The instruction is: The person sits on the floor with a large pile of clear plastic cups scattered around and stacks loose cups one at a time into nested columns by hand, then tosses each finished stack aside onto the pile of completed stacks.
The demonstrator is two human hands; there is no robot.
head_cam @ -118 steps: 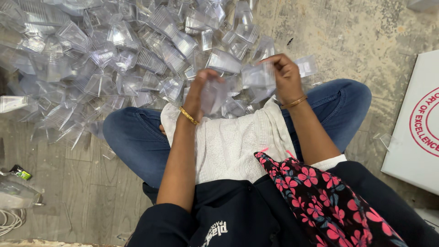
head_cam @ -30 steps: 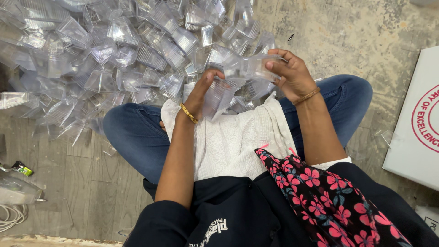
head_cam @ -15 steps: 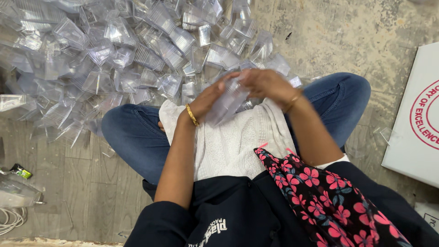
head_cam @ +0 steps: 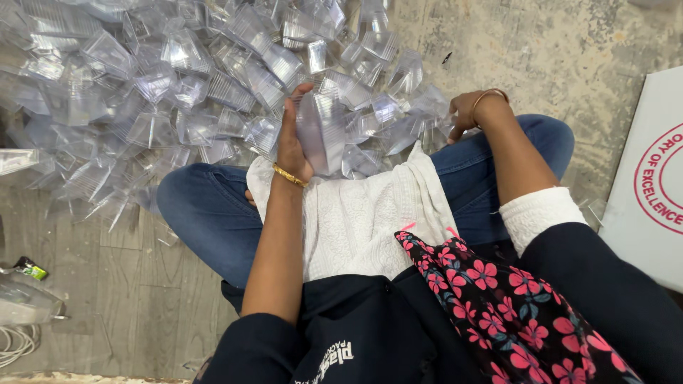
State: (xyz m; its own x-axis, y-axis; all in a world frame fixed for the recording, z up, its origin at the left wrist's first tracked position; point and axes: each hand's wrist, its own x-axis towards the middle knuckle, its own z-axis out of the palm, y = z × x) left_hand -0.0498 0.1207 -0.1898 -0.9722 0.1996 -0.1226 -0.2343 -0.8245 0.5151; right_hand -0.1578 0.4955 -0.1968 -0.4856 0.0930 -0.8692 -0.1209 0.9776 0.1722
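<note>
The left hand (head_cam: 292, 139) grips a stack of clear plastic cups (head_cam: 320, 131), held upright above the white cloth (head_cam: 363, 220) spread over the person's crossed legs. The right hand (head_cam: 466, 110) reaches into the near edge of the heap of clear plastic containers (head_cam: 142, 85) on the floor (head_cam: 526, 50), its fingers curled among them; whether it grips one, I cannot tell. A white board (head_cam: 651, 192) lies at the right.

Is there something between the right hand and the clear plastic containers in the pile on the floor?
Nothing visible. The right hand already rests at the edge of the pile of clear plastic containers; the left hand holds a stack of containers.
</note>
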